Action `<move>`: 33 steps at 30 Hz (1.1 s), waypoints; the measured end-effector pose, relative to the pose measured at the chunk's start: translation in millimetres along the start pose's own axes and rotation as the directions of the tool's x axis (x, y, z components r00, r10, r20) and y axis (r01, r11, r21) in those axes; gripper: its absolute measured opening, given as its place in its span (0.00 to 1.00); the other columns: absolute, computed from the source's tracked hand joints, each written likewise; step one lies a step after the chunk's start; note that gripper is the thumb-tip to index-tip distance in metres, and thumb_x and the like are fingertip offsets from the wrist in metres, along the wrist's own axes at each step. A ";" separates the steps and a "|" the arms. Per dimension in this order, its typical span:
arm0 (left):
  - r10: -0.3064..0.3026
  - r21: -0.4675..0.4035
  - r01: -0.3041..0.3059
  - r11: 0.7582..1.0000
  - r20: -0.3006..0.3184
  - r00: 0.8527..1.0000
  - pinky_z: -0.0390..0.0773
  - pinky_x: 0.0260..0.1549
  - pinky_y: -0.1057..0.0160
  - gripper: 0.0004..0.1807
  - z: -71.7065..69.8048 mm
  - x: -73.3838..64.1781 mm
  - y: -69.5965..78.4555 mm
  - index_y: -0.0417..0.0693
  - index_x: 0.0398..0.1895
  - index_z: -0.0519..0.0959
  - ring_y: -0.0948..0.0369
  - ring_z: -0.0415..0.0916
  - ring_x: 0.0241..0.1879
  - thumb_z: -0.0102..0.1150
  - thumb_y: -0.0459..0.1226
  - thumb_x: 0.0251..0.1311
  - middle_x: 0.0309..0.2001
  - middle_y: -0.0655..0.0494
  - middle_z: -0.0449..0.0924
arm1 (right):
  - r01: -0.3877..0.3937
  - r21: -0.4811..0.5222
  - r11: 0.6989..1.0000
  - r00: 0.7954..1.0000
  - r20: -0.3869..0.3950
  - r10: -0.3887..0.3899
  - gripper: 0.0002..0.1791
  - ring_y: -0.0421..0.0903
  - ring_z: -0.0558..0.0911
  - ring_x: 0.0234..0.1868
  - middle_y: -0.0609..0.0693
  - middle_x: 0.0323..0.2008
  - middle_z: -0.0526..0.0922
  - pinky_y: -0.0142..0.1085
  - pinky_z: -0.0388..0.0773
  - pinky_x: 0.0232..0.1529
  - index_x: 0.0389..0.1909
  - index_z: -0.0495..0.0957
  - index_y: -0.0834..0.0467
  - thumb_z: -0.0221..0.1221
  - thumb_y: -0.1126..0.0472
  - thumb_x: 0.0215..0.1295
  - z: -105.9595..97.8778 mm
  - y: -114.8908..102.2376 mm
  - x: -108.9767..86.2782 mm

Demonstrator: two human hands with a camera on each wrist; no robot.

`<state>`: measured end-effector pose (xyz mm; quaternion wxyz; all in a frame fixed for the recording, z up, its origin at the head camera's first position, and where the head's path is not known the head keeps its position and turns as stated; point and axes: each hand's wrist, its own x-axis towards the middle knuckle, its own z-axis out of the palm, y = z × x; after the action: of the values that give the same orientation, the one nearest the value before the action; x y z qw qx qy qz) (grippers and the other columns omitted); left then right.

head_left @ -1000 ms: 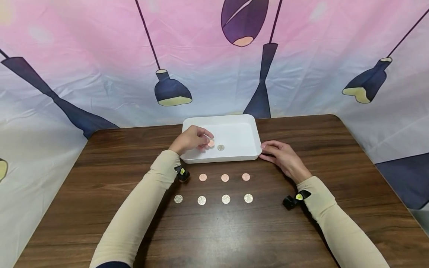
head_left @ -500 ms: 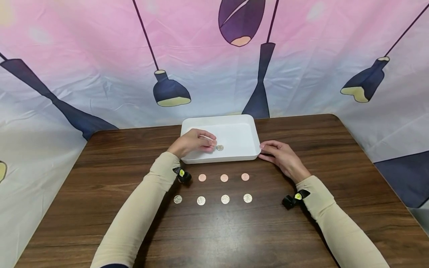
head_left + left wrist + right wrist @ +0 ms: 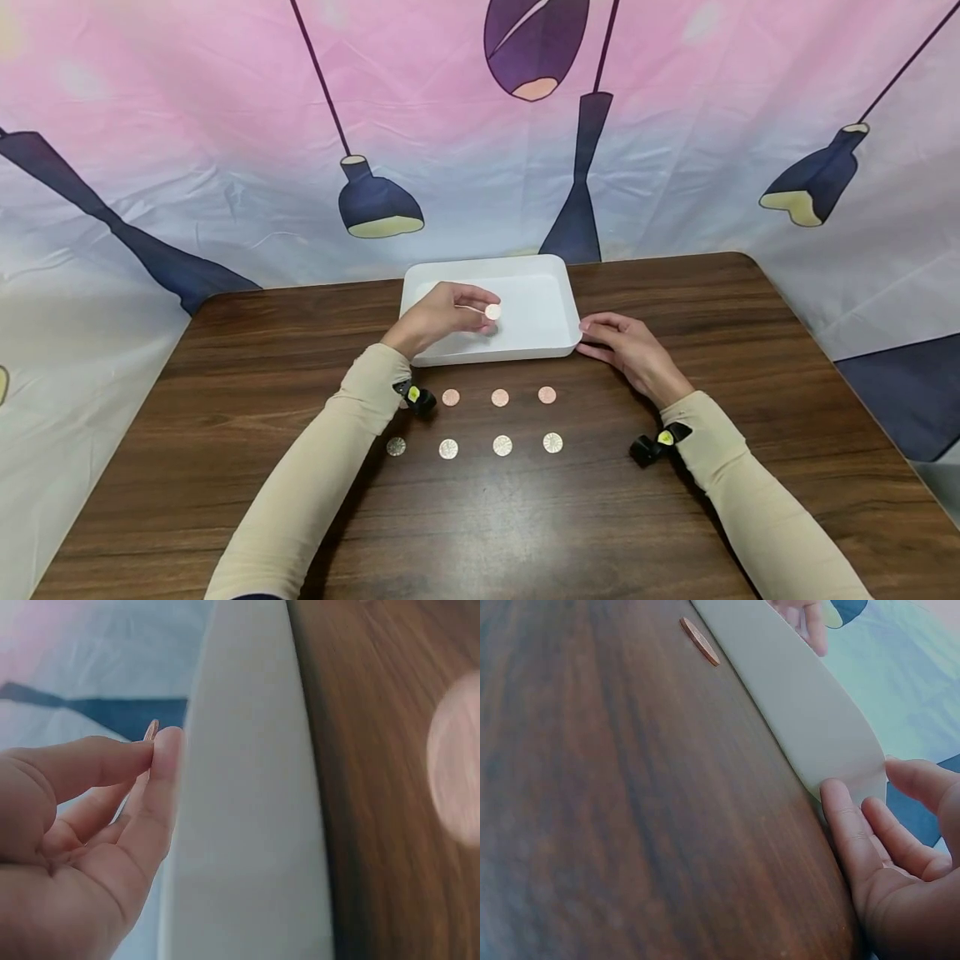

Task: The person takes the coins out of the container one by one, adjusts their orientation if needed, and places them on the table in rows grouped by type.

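My left hand is over the white tray and pinches a coin between thumb and fingertips. In the left wrist view that coin stands edge-on and its rim looks copper. At the tray's right front corner, my right hand holds the tray; in the right wrist view its fingertips touch the outer wall. In front of the tray lies a row of copper coins, the leftmost partly covered by the left wrist camera. Nearer is a row of silver coins.
Everything stands on a dark wood table, the tray close to its back edge. Behind hangs a cloth backdrop printed with lamps. A black wrist camera hangs beside the right sleeve, another beside the left.
My left hand has moved a little right and up with the coin, which now shows its bright face. The silver coin seen in the tray before is out of sight. My right hand stays put.
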<state>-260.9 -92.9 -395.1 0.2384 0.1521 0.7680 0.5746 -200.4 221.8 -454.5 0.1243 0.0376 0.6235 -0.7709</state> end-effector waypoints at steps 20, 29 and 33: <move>0.010 -0.009 -0.009 1.000 0.208 0.978 0.87 0.47 0.58 0.20 96.0 -4.3 34.2 0.30 0.61 0.80 0.41 0.86 0.50 0.53 0.19 0.68 0.47 0.43 0.85 | -0.007 -0.028 1.000 1.000 0.006 0.007 0.13 0.38 0.85 0.47 0.49 0.48 0.81 0.33 0.84 0.54 0.58 0.75 0.68 0.57 0.65 0.79 4.0 -0.4 1.2; -0.021 0.266 -0.041 0.963 0.229 0.973 0.83 0.23 0.55 0.13 127.2 1.9 41.0 0.40 0.55 0.86 0.63 0.85 0.31 0.65 0.30 0.70 0.39 0.52 0.90 | -0.029 -0.096 0.995 0.999 -0.043 0.025 0.11 0.36 0.84 0.42 0.43 0.42 0.85 0.28 0.83 0.43 0.54 0.79 0.62 0.60 0.61 0.78 2.7 -3.6 -2.2; -0.030 0.385 -0.065 0.921 0.235 0.971 0.79 0.22 0.67 0.10 139.5 6.1 36.8 0.40 0.49 0.87 0.65 0.83 0.27 0.65 0.26 0.67 0.31 0.56 0.88 | -0.018 -0.096 0.995 0.999 -0.031 0.015 0.13 0.37 0.84 0.44 0.45 0.44 0.85 0.29 0.83 0.44 0.56 0.79 0.65 0.61 0.62 0.77 2.5 -4.0 -1.4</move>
<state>-192.0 33.9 -392.6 0.2880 0.2707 0.8316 0.3901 -199.8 220.3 -449.8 0.1228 0.0486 0.6613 -0.7384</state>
